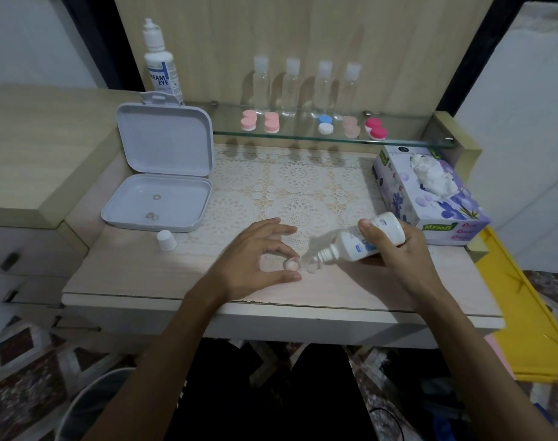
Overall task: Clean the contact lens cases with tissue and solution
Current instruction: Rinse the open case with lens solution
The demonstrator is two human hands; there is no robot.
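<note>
Left hand (258, 256) pinches the open lens case (298, 265) down on the counter (137, 275) near the front edge, right hand (398, 249) grips the tipped solution bottle (363, 240), nozzle right over it.

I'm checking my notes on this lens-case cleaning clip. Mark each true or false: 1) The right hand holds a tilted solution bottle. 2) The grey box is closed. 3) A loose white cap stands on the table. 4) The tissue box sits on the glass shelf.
1) True: the right hand grips the solution bottle, nozzle tilted toward the lens case held by the left hand.
2) False: the grey box lies open.
3) True: the white cap.
4) False: the tissue box sits on the table, below the glass shelf.
</note>
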